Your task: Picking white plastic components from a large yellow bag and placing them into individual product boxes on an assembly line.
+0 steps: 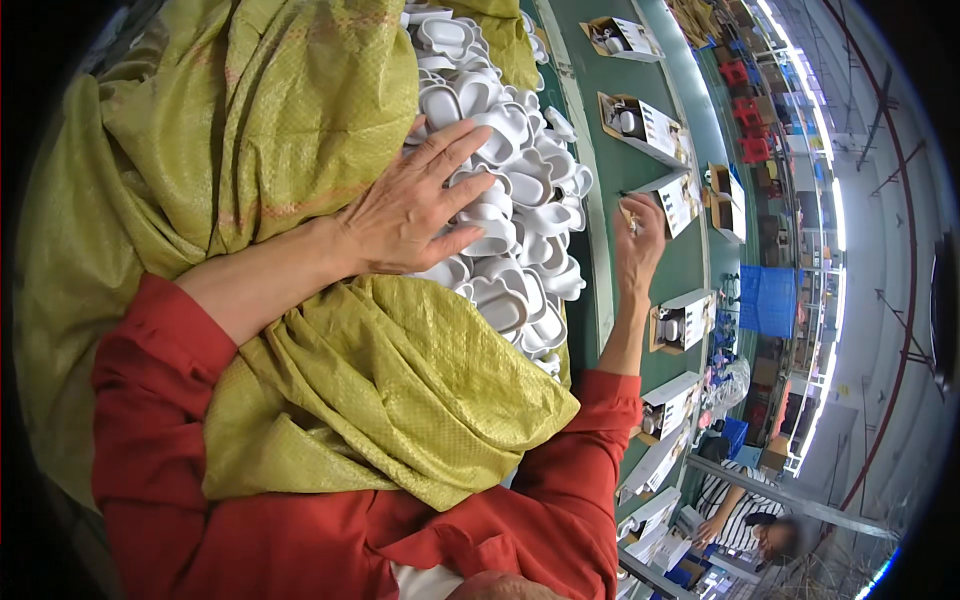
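White moulded plastic trays (510, 200) heaped in open yellow-green woven sack (300, 130). Left hand (415, 205) flat on heap, fingers spread, gripping nothing. Right hand (637, 240) pinching small item by open carton (685, 198) on green belt (600, 150). Best lifting one tray cleanly, pile kept steady.

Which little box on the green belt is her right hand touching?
The right hand touches the open box in the middle of the green belt; the other boxes sit untouched farther along.

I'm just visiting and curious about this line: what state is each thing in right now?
Left hand: flat, fingers spread, resting on the white plastic parts.
White plastic parts: heaped loose in the sack.
Yellow-green woven sack: open, rumpled.
Right hand: touching an open box.
Boxes on the green belt: flaps open, item inside.
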Action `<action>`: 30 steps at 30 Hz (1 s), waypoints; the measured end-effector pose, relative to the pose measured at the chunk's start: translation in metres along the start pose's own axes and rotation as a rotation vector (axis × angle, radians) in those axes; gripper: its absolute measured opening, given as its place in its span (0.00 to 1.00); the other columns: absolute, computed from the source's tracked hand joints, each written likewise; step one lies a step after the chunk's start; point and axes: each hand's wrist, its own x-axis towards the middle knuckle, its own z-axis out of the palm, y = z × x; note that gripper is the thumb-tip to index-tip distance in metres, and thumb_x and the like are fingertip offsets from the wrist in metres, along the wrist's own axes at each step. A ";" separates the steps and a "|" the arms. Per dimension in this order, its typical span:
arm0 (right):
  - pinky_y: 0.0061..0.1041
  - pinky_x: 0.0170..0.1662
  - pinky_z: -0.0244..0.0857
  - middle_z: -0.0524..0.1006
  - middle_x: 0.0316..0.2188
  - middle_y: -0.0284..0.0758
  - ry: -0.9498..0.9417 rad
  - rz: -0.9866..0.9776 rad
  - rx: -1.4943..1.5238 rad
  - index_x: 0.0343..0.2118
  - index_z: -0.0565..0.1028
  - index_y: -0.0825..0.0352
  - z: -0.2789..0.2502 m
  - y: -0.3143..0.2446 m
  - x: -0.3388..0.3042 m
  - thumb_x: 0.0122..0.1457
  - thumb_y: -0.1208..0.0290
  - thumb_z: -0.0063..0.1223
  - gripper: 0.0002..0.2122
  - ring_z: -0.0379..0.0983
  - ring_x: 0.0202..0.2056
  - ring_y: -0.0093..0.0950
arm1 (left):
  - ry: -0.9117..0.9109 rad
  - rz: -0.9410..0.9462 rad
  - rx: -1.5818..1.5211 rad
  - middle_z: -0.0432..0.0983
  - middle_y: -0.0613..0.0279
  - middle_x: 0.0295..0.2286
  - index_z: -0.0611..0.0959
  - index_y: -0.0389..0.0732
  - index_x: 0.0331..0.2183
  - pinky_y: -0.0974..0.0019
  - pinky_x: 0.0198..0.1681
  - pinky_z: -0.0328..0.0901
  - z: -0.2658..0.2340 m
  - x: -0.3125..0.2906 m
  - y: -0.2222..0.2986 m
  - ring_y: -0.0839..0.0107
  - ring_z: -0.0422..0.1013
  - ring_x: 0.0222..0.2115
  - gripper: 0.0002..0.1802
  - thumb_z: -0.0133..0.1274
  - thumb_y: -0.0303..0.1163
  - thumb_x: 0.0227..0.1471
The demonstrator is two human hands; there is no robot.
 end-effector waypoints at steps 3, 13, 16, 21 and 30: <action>0.38 0.55 0.61 0.75 0.49 0.41 -0.143 -0.065 -0.003 0.39 0.79 0.66 0.015 -0.041 0.005 0.53 0.72 0.63 0.11 0.70 0.52 0.41 | -0.005 -0.005 0.042 0.58 0.49 0.62 0.77 0.40 0.49 0.41 0.63 0.45 -0.005 0.000 -0.001 0.54 0.53 0.64 0.27 0.57 0.47 0.52; 0.40 0.51 0.60 0.78 0.45 0.38 0.085 -0.203 -0.311 0.29 0.78 0.66 0.032 -0.002 0.051 0.52 0.72 0.63 0.05 0.71 0.48 0.40 | 0.014 0.006 -0.014 0.57 0.49 0.62 0.77 0.41 0.48 0.40 0.62 0.46 0.000 0.001 -0.001 0.55 0.53 0.63 0.26 0.57 0.46 0.53; 0.42 0.50 0.58 0.78 0.45 0.37 0.111 -0.239 -0.468 0.30 0.76 0.66 0.029 0.021 0.070 0.52 0.73 0.61 0.06 0.71 0.48 0.40 | 0.016 -0.004 -0.027 0.57 0.49 0.62 0.77 0.41 0.48 0.40 0.62 0.46 0.000 -0.001 -0.002 0.55 0.53 0.63 0.26 0.57 0.47 0.53; 0.41 0.47 0.58 0.77 0.40 0.38 -0.023 -0.281 -0.685 0.30 0.76 0.67 0.014 0.060 0.071 0.52 0.72 0.56 0.05 0.71 0.44 0.40 | 0.024 0.001 -0.055 0.58 0.50 0.61 0.78 0.41 0.48 0.40 0.62 0.46 0.007 0.000 -0.003 0.55 0.54 0.63 0.26 0.58 0.47 0.53; 0.42 0.53 0.61 0.77 0.44 0.42 0.104 0.082 -0.549 0.34 0.80 0.68 -0.012 0.063 0.031 0.53 0.72 0.55 0.08 0.72 0.49 0.42 | 0.012 -0.008 -0.031 0.62 0.52 0.59 0.78 0.42 0.48 0.41 0.63 0.46 0.009 0.000 -0.003 0.56 0.55 0.63 0.25 0.58 0.47 0.53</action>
